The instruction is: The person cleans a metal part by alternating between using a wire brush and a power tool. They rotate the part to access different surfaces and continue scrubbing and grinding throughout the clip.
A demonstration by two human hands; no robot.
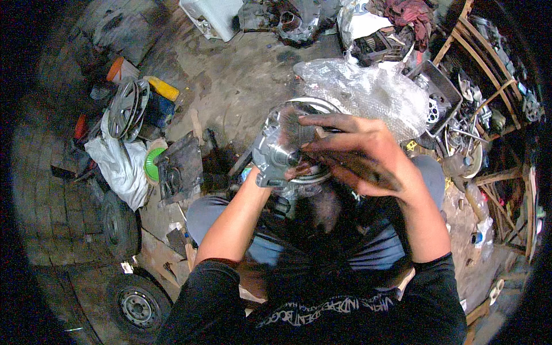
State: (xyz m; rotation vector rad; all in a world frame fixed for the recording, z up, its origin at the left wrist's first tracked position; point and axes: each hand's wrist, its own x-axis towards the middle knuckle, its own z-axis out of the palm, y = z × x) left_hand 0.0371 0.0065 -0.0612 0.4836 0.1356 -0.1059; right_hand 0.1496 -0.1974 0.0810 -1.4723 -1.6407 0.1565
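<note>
A silvery cast-metal housing (268,150) with a round boss is held up in front of my lap. My left hand (297,171) supports it from below and behind; the housing hides most of that hand, and only bits of its fingers show. From the right, my right hand (362,154) reaches over the housing, its grime-blackened fingers bent and close together at the metal. A blurred brownish patch lies by those fingertips, and I cannot make out whether they pinch something small. Behind the housing is the rim of a round, pale metal basin (318,103).
Bubble wrap (368,92) lies just beyond my hands. A grey tray (440,92) with metal parts stands right, near a wooden rack (489,52). Wheel covers (127,109), a yellow bottle (163,88), a white cloth (121,164) and a wheel (138,305) lie left.
</note>
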